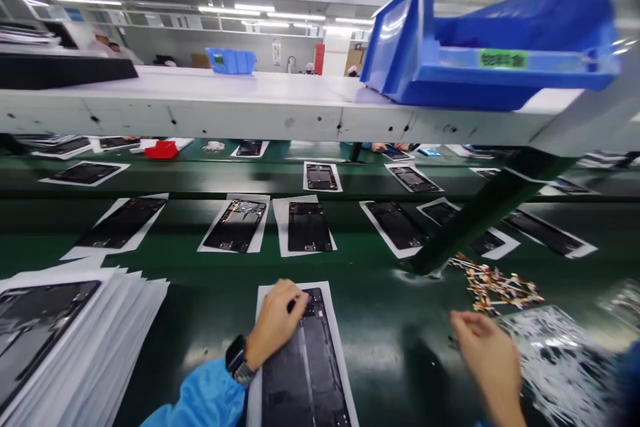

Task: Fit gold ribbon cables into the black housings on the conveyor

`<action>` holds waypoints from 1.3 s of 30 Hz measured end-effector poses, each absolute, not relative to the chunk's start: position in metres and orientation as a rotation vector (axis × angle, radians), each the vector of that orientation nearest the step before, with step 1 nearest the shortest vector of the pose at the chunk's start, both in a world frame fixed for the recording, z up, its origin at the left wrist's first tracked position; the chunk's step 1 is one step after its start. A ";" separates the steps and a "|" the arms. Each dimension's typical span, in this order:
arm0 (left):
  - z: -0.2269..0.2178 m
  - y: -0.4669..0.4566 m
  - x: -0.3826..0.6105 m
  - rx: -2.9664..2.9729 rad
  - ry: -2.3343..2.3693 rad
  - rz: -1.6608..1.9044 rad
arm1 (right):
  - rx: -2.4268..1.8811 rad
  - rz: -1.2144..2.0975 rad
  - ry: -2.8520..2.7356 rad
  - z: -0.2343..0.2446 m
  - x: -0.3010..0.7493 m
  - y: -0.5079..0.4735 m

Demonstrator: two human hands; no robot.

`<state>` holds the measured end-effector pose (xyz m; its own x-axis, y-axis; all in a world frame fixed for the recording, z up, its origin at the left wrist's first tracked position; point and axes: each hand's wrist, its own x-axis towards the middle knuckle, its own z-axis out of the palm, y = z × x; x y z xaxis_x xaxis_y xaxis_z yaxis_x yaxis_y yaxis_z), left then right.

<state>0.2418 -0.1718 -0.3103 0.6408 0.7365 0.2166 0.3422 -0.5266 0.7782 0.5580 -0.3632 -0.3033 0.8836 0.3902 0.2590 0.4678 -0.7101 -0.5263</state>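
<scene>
An opened tablet housing (305,373), dark with a pale strip down its middle, lies on white paper in front of me. My left hand (280,313) rests over its upper left corner, fingers curled and thumb bent in; what they grip is hidden. Off to the right, my right hand (487,360) hovers with thumb and fingers pinched together. A tiny dark bit shows at those fingertips, too small to name. Just beyond that hand lies a pile of orange and white flex cables (495,287). Close to its right is a clear bag of white strips (555,347).
A stack of papers (115,347) with another tablet housing (40,327) stands at left. Several housings on paper lie across the green belt (200,177). A green slanted post (485,213) rises at right. Overhead, a white shelf (250,113) bears a blue bin (480,73).
</scene>
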 end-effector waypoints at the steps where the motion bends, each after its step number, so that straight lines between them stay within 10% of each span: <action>1: -0.305 -0.185 0.247 1.963 0.775 0.585 | -2.379 -0.211 -0.740 -0.309 0.530 -0.367; 11: -0.308 -0.209 0.254 0.983 0.732 0.402 | -1.965 -0.462 -1.942 -0.307 0.355 -0.327; 32: -0.297 -0.214 0.236 1.117 0.725 0.465 | -1.767 0.540 -1.189 -0.298 0.369 -0.315; 39: -0.304 -0.218 0.239 1.128 0.767 0.495 | -1.854 0.034 -1.527 -0.304 0.364 -0.315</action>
<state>0.2393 -0.2182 -0.3045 0.6511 0.7008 -0.2914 0.0232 0.3654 0.9306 0.3641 -0.3150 -0.3044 0.2974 0.8626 0.4093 0.8435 -0.0365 -0.5359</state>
